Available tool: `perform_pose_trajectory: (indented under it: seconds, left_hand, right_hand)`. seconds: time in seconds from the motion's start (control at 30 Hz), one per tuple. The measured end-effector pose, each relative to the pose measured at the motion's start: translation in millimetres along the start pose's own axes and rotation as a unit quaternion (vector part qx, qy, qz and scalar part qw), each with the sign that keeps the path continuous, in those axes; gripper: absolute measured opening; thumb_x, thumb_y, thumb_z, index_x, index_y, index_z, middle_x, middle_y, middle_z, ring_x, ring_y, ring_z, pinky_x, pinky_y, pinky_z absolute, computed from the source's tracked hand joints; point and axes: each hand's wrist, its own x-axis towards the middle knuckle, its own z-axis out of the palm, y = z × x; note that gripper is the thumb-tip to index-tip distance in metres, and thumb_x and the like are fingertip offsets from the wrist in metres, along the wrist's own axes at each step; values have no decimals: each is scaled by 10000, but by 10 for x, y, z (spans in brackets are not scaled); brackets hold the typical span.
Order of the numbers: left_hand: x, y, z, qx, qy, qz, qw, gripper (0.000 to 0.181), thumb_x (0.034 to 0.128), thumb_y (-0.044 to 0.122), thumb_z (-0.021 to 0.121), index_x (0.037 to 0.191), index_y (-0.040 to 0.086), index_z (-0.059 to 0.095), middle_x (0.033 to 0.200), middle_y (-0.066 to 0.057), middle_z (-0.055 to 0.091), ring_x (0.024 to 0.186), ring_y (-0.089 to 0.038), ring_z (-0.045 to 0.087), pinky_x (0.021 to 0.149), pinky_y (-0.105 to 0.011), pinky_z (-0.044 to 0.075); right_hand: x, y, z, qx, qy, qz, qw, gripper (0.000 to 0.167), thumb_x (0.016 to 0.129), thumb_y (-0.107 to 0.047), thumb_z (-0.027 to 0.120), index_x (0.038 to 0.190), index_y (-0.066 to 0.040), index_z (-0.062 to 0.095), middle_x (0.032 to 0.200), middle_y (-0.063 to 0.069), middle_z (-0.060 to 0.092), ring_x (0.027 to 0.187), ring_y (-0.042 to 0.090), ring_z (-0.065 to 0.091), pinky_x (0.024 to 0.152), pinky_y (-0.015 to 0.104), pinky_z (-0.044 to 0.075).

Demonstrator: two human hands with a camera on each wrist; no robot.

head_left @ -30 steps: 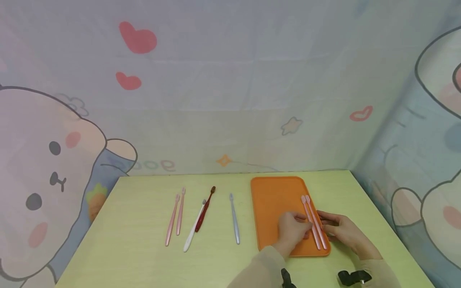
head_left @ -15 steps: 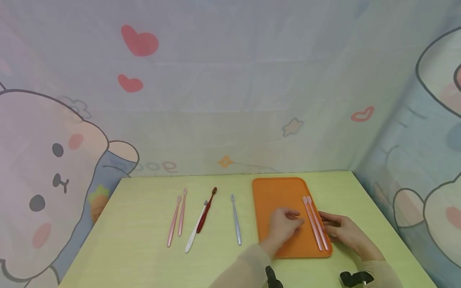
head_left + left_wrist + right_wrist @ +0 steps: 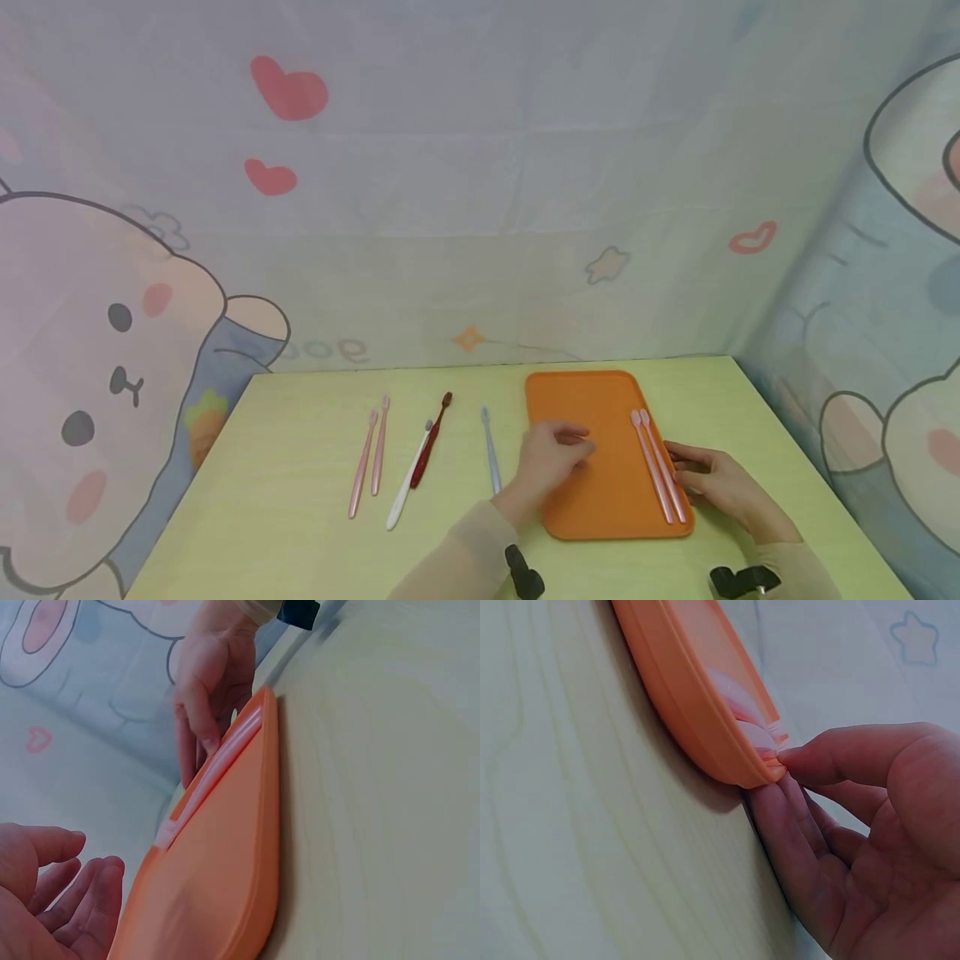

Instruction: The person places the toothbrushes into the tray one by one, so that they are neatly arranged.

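Note:
An orange tray (image 3: 585,400) lies on the right part of the table. Side by side along its right edge rest two pink toothbrushes, the inner toothbrush (image 3: 651,467) and the outer toothbrush (image 3: 663,467). My right hand (image 3: 723,487) pinches the tray's right rim, thumb on top and fingers beneath, as the right wrist view shows. Over the tray's left side hovers my left hand (image 3: 551,458), fingers loosely bent, holding nothing. Partly behind the left wrist is a light blue toothbrush (image 3: 491,446) on the table; its lower handle is hidden.
Left of the tray, on the pale yellow table (image 3: 277,500), lie a white toothbrush (image 3: 405,492) touching a dark red toothbrush (image 3: 429,450). Farther left are two more pink toothbrushes (image 3: 362,471). A printed cloth (image 3: 480,183) hangs behind the table.
My left hand has left the pink toothbrushes on the tray and moved leftward, its fingers loosening. The right hand keeps its place at the tray's rim.

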Motion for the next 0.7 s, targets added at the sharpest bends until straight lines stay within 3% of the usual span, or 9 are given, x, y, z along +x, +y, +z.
perform_pose_trajectory:
  seconds: [0.33, 0.7]
  left_hand:
    - [42, -42, -450, 87, 98, 184, 9997, 272, 928, 82, 811, 1160, -55, 775, 933, -78, 775, 827, -393, 775, 737, -446, 666]
    - [89, -112, -716, 70, 302, 217, 9993, 307, 939, 93, 804, 1196, -68, 759, 951, -94, 779, 867, -417, 774, 728, -395, 666]
  right_hand:
    - [-12, -36, 14, -30, 95, 154, 9998, 664, 1035, -119, 690, 1605, 63, 402, 1386, 207, 657, 1085, 140, 677, 814, 362, 631]
    - [10, -25, 9, -188, 59, 73, 9998, 645, 1058, -99, 649, 1610, 83, 369, 1387, 230, 649, 1098, 156, 671, 803, 358, 631]
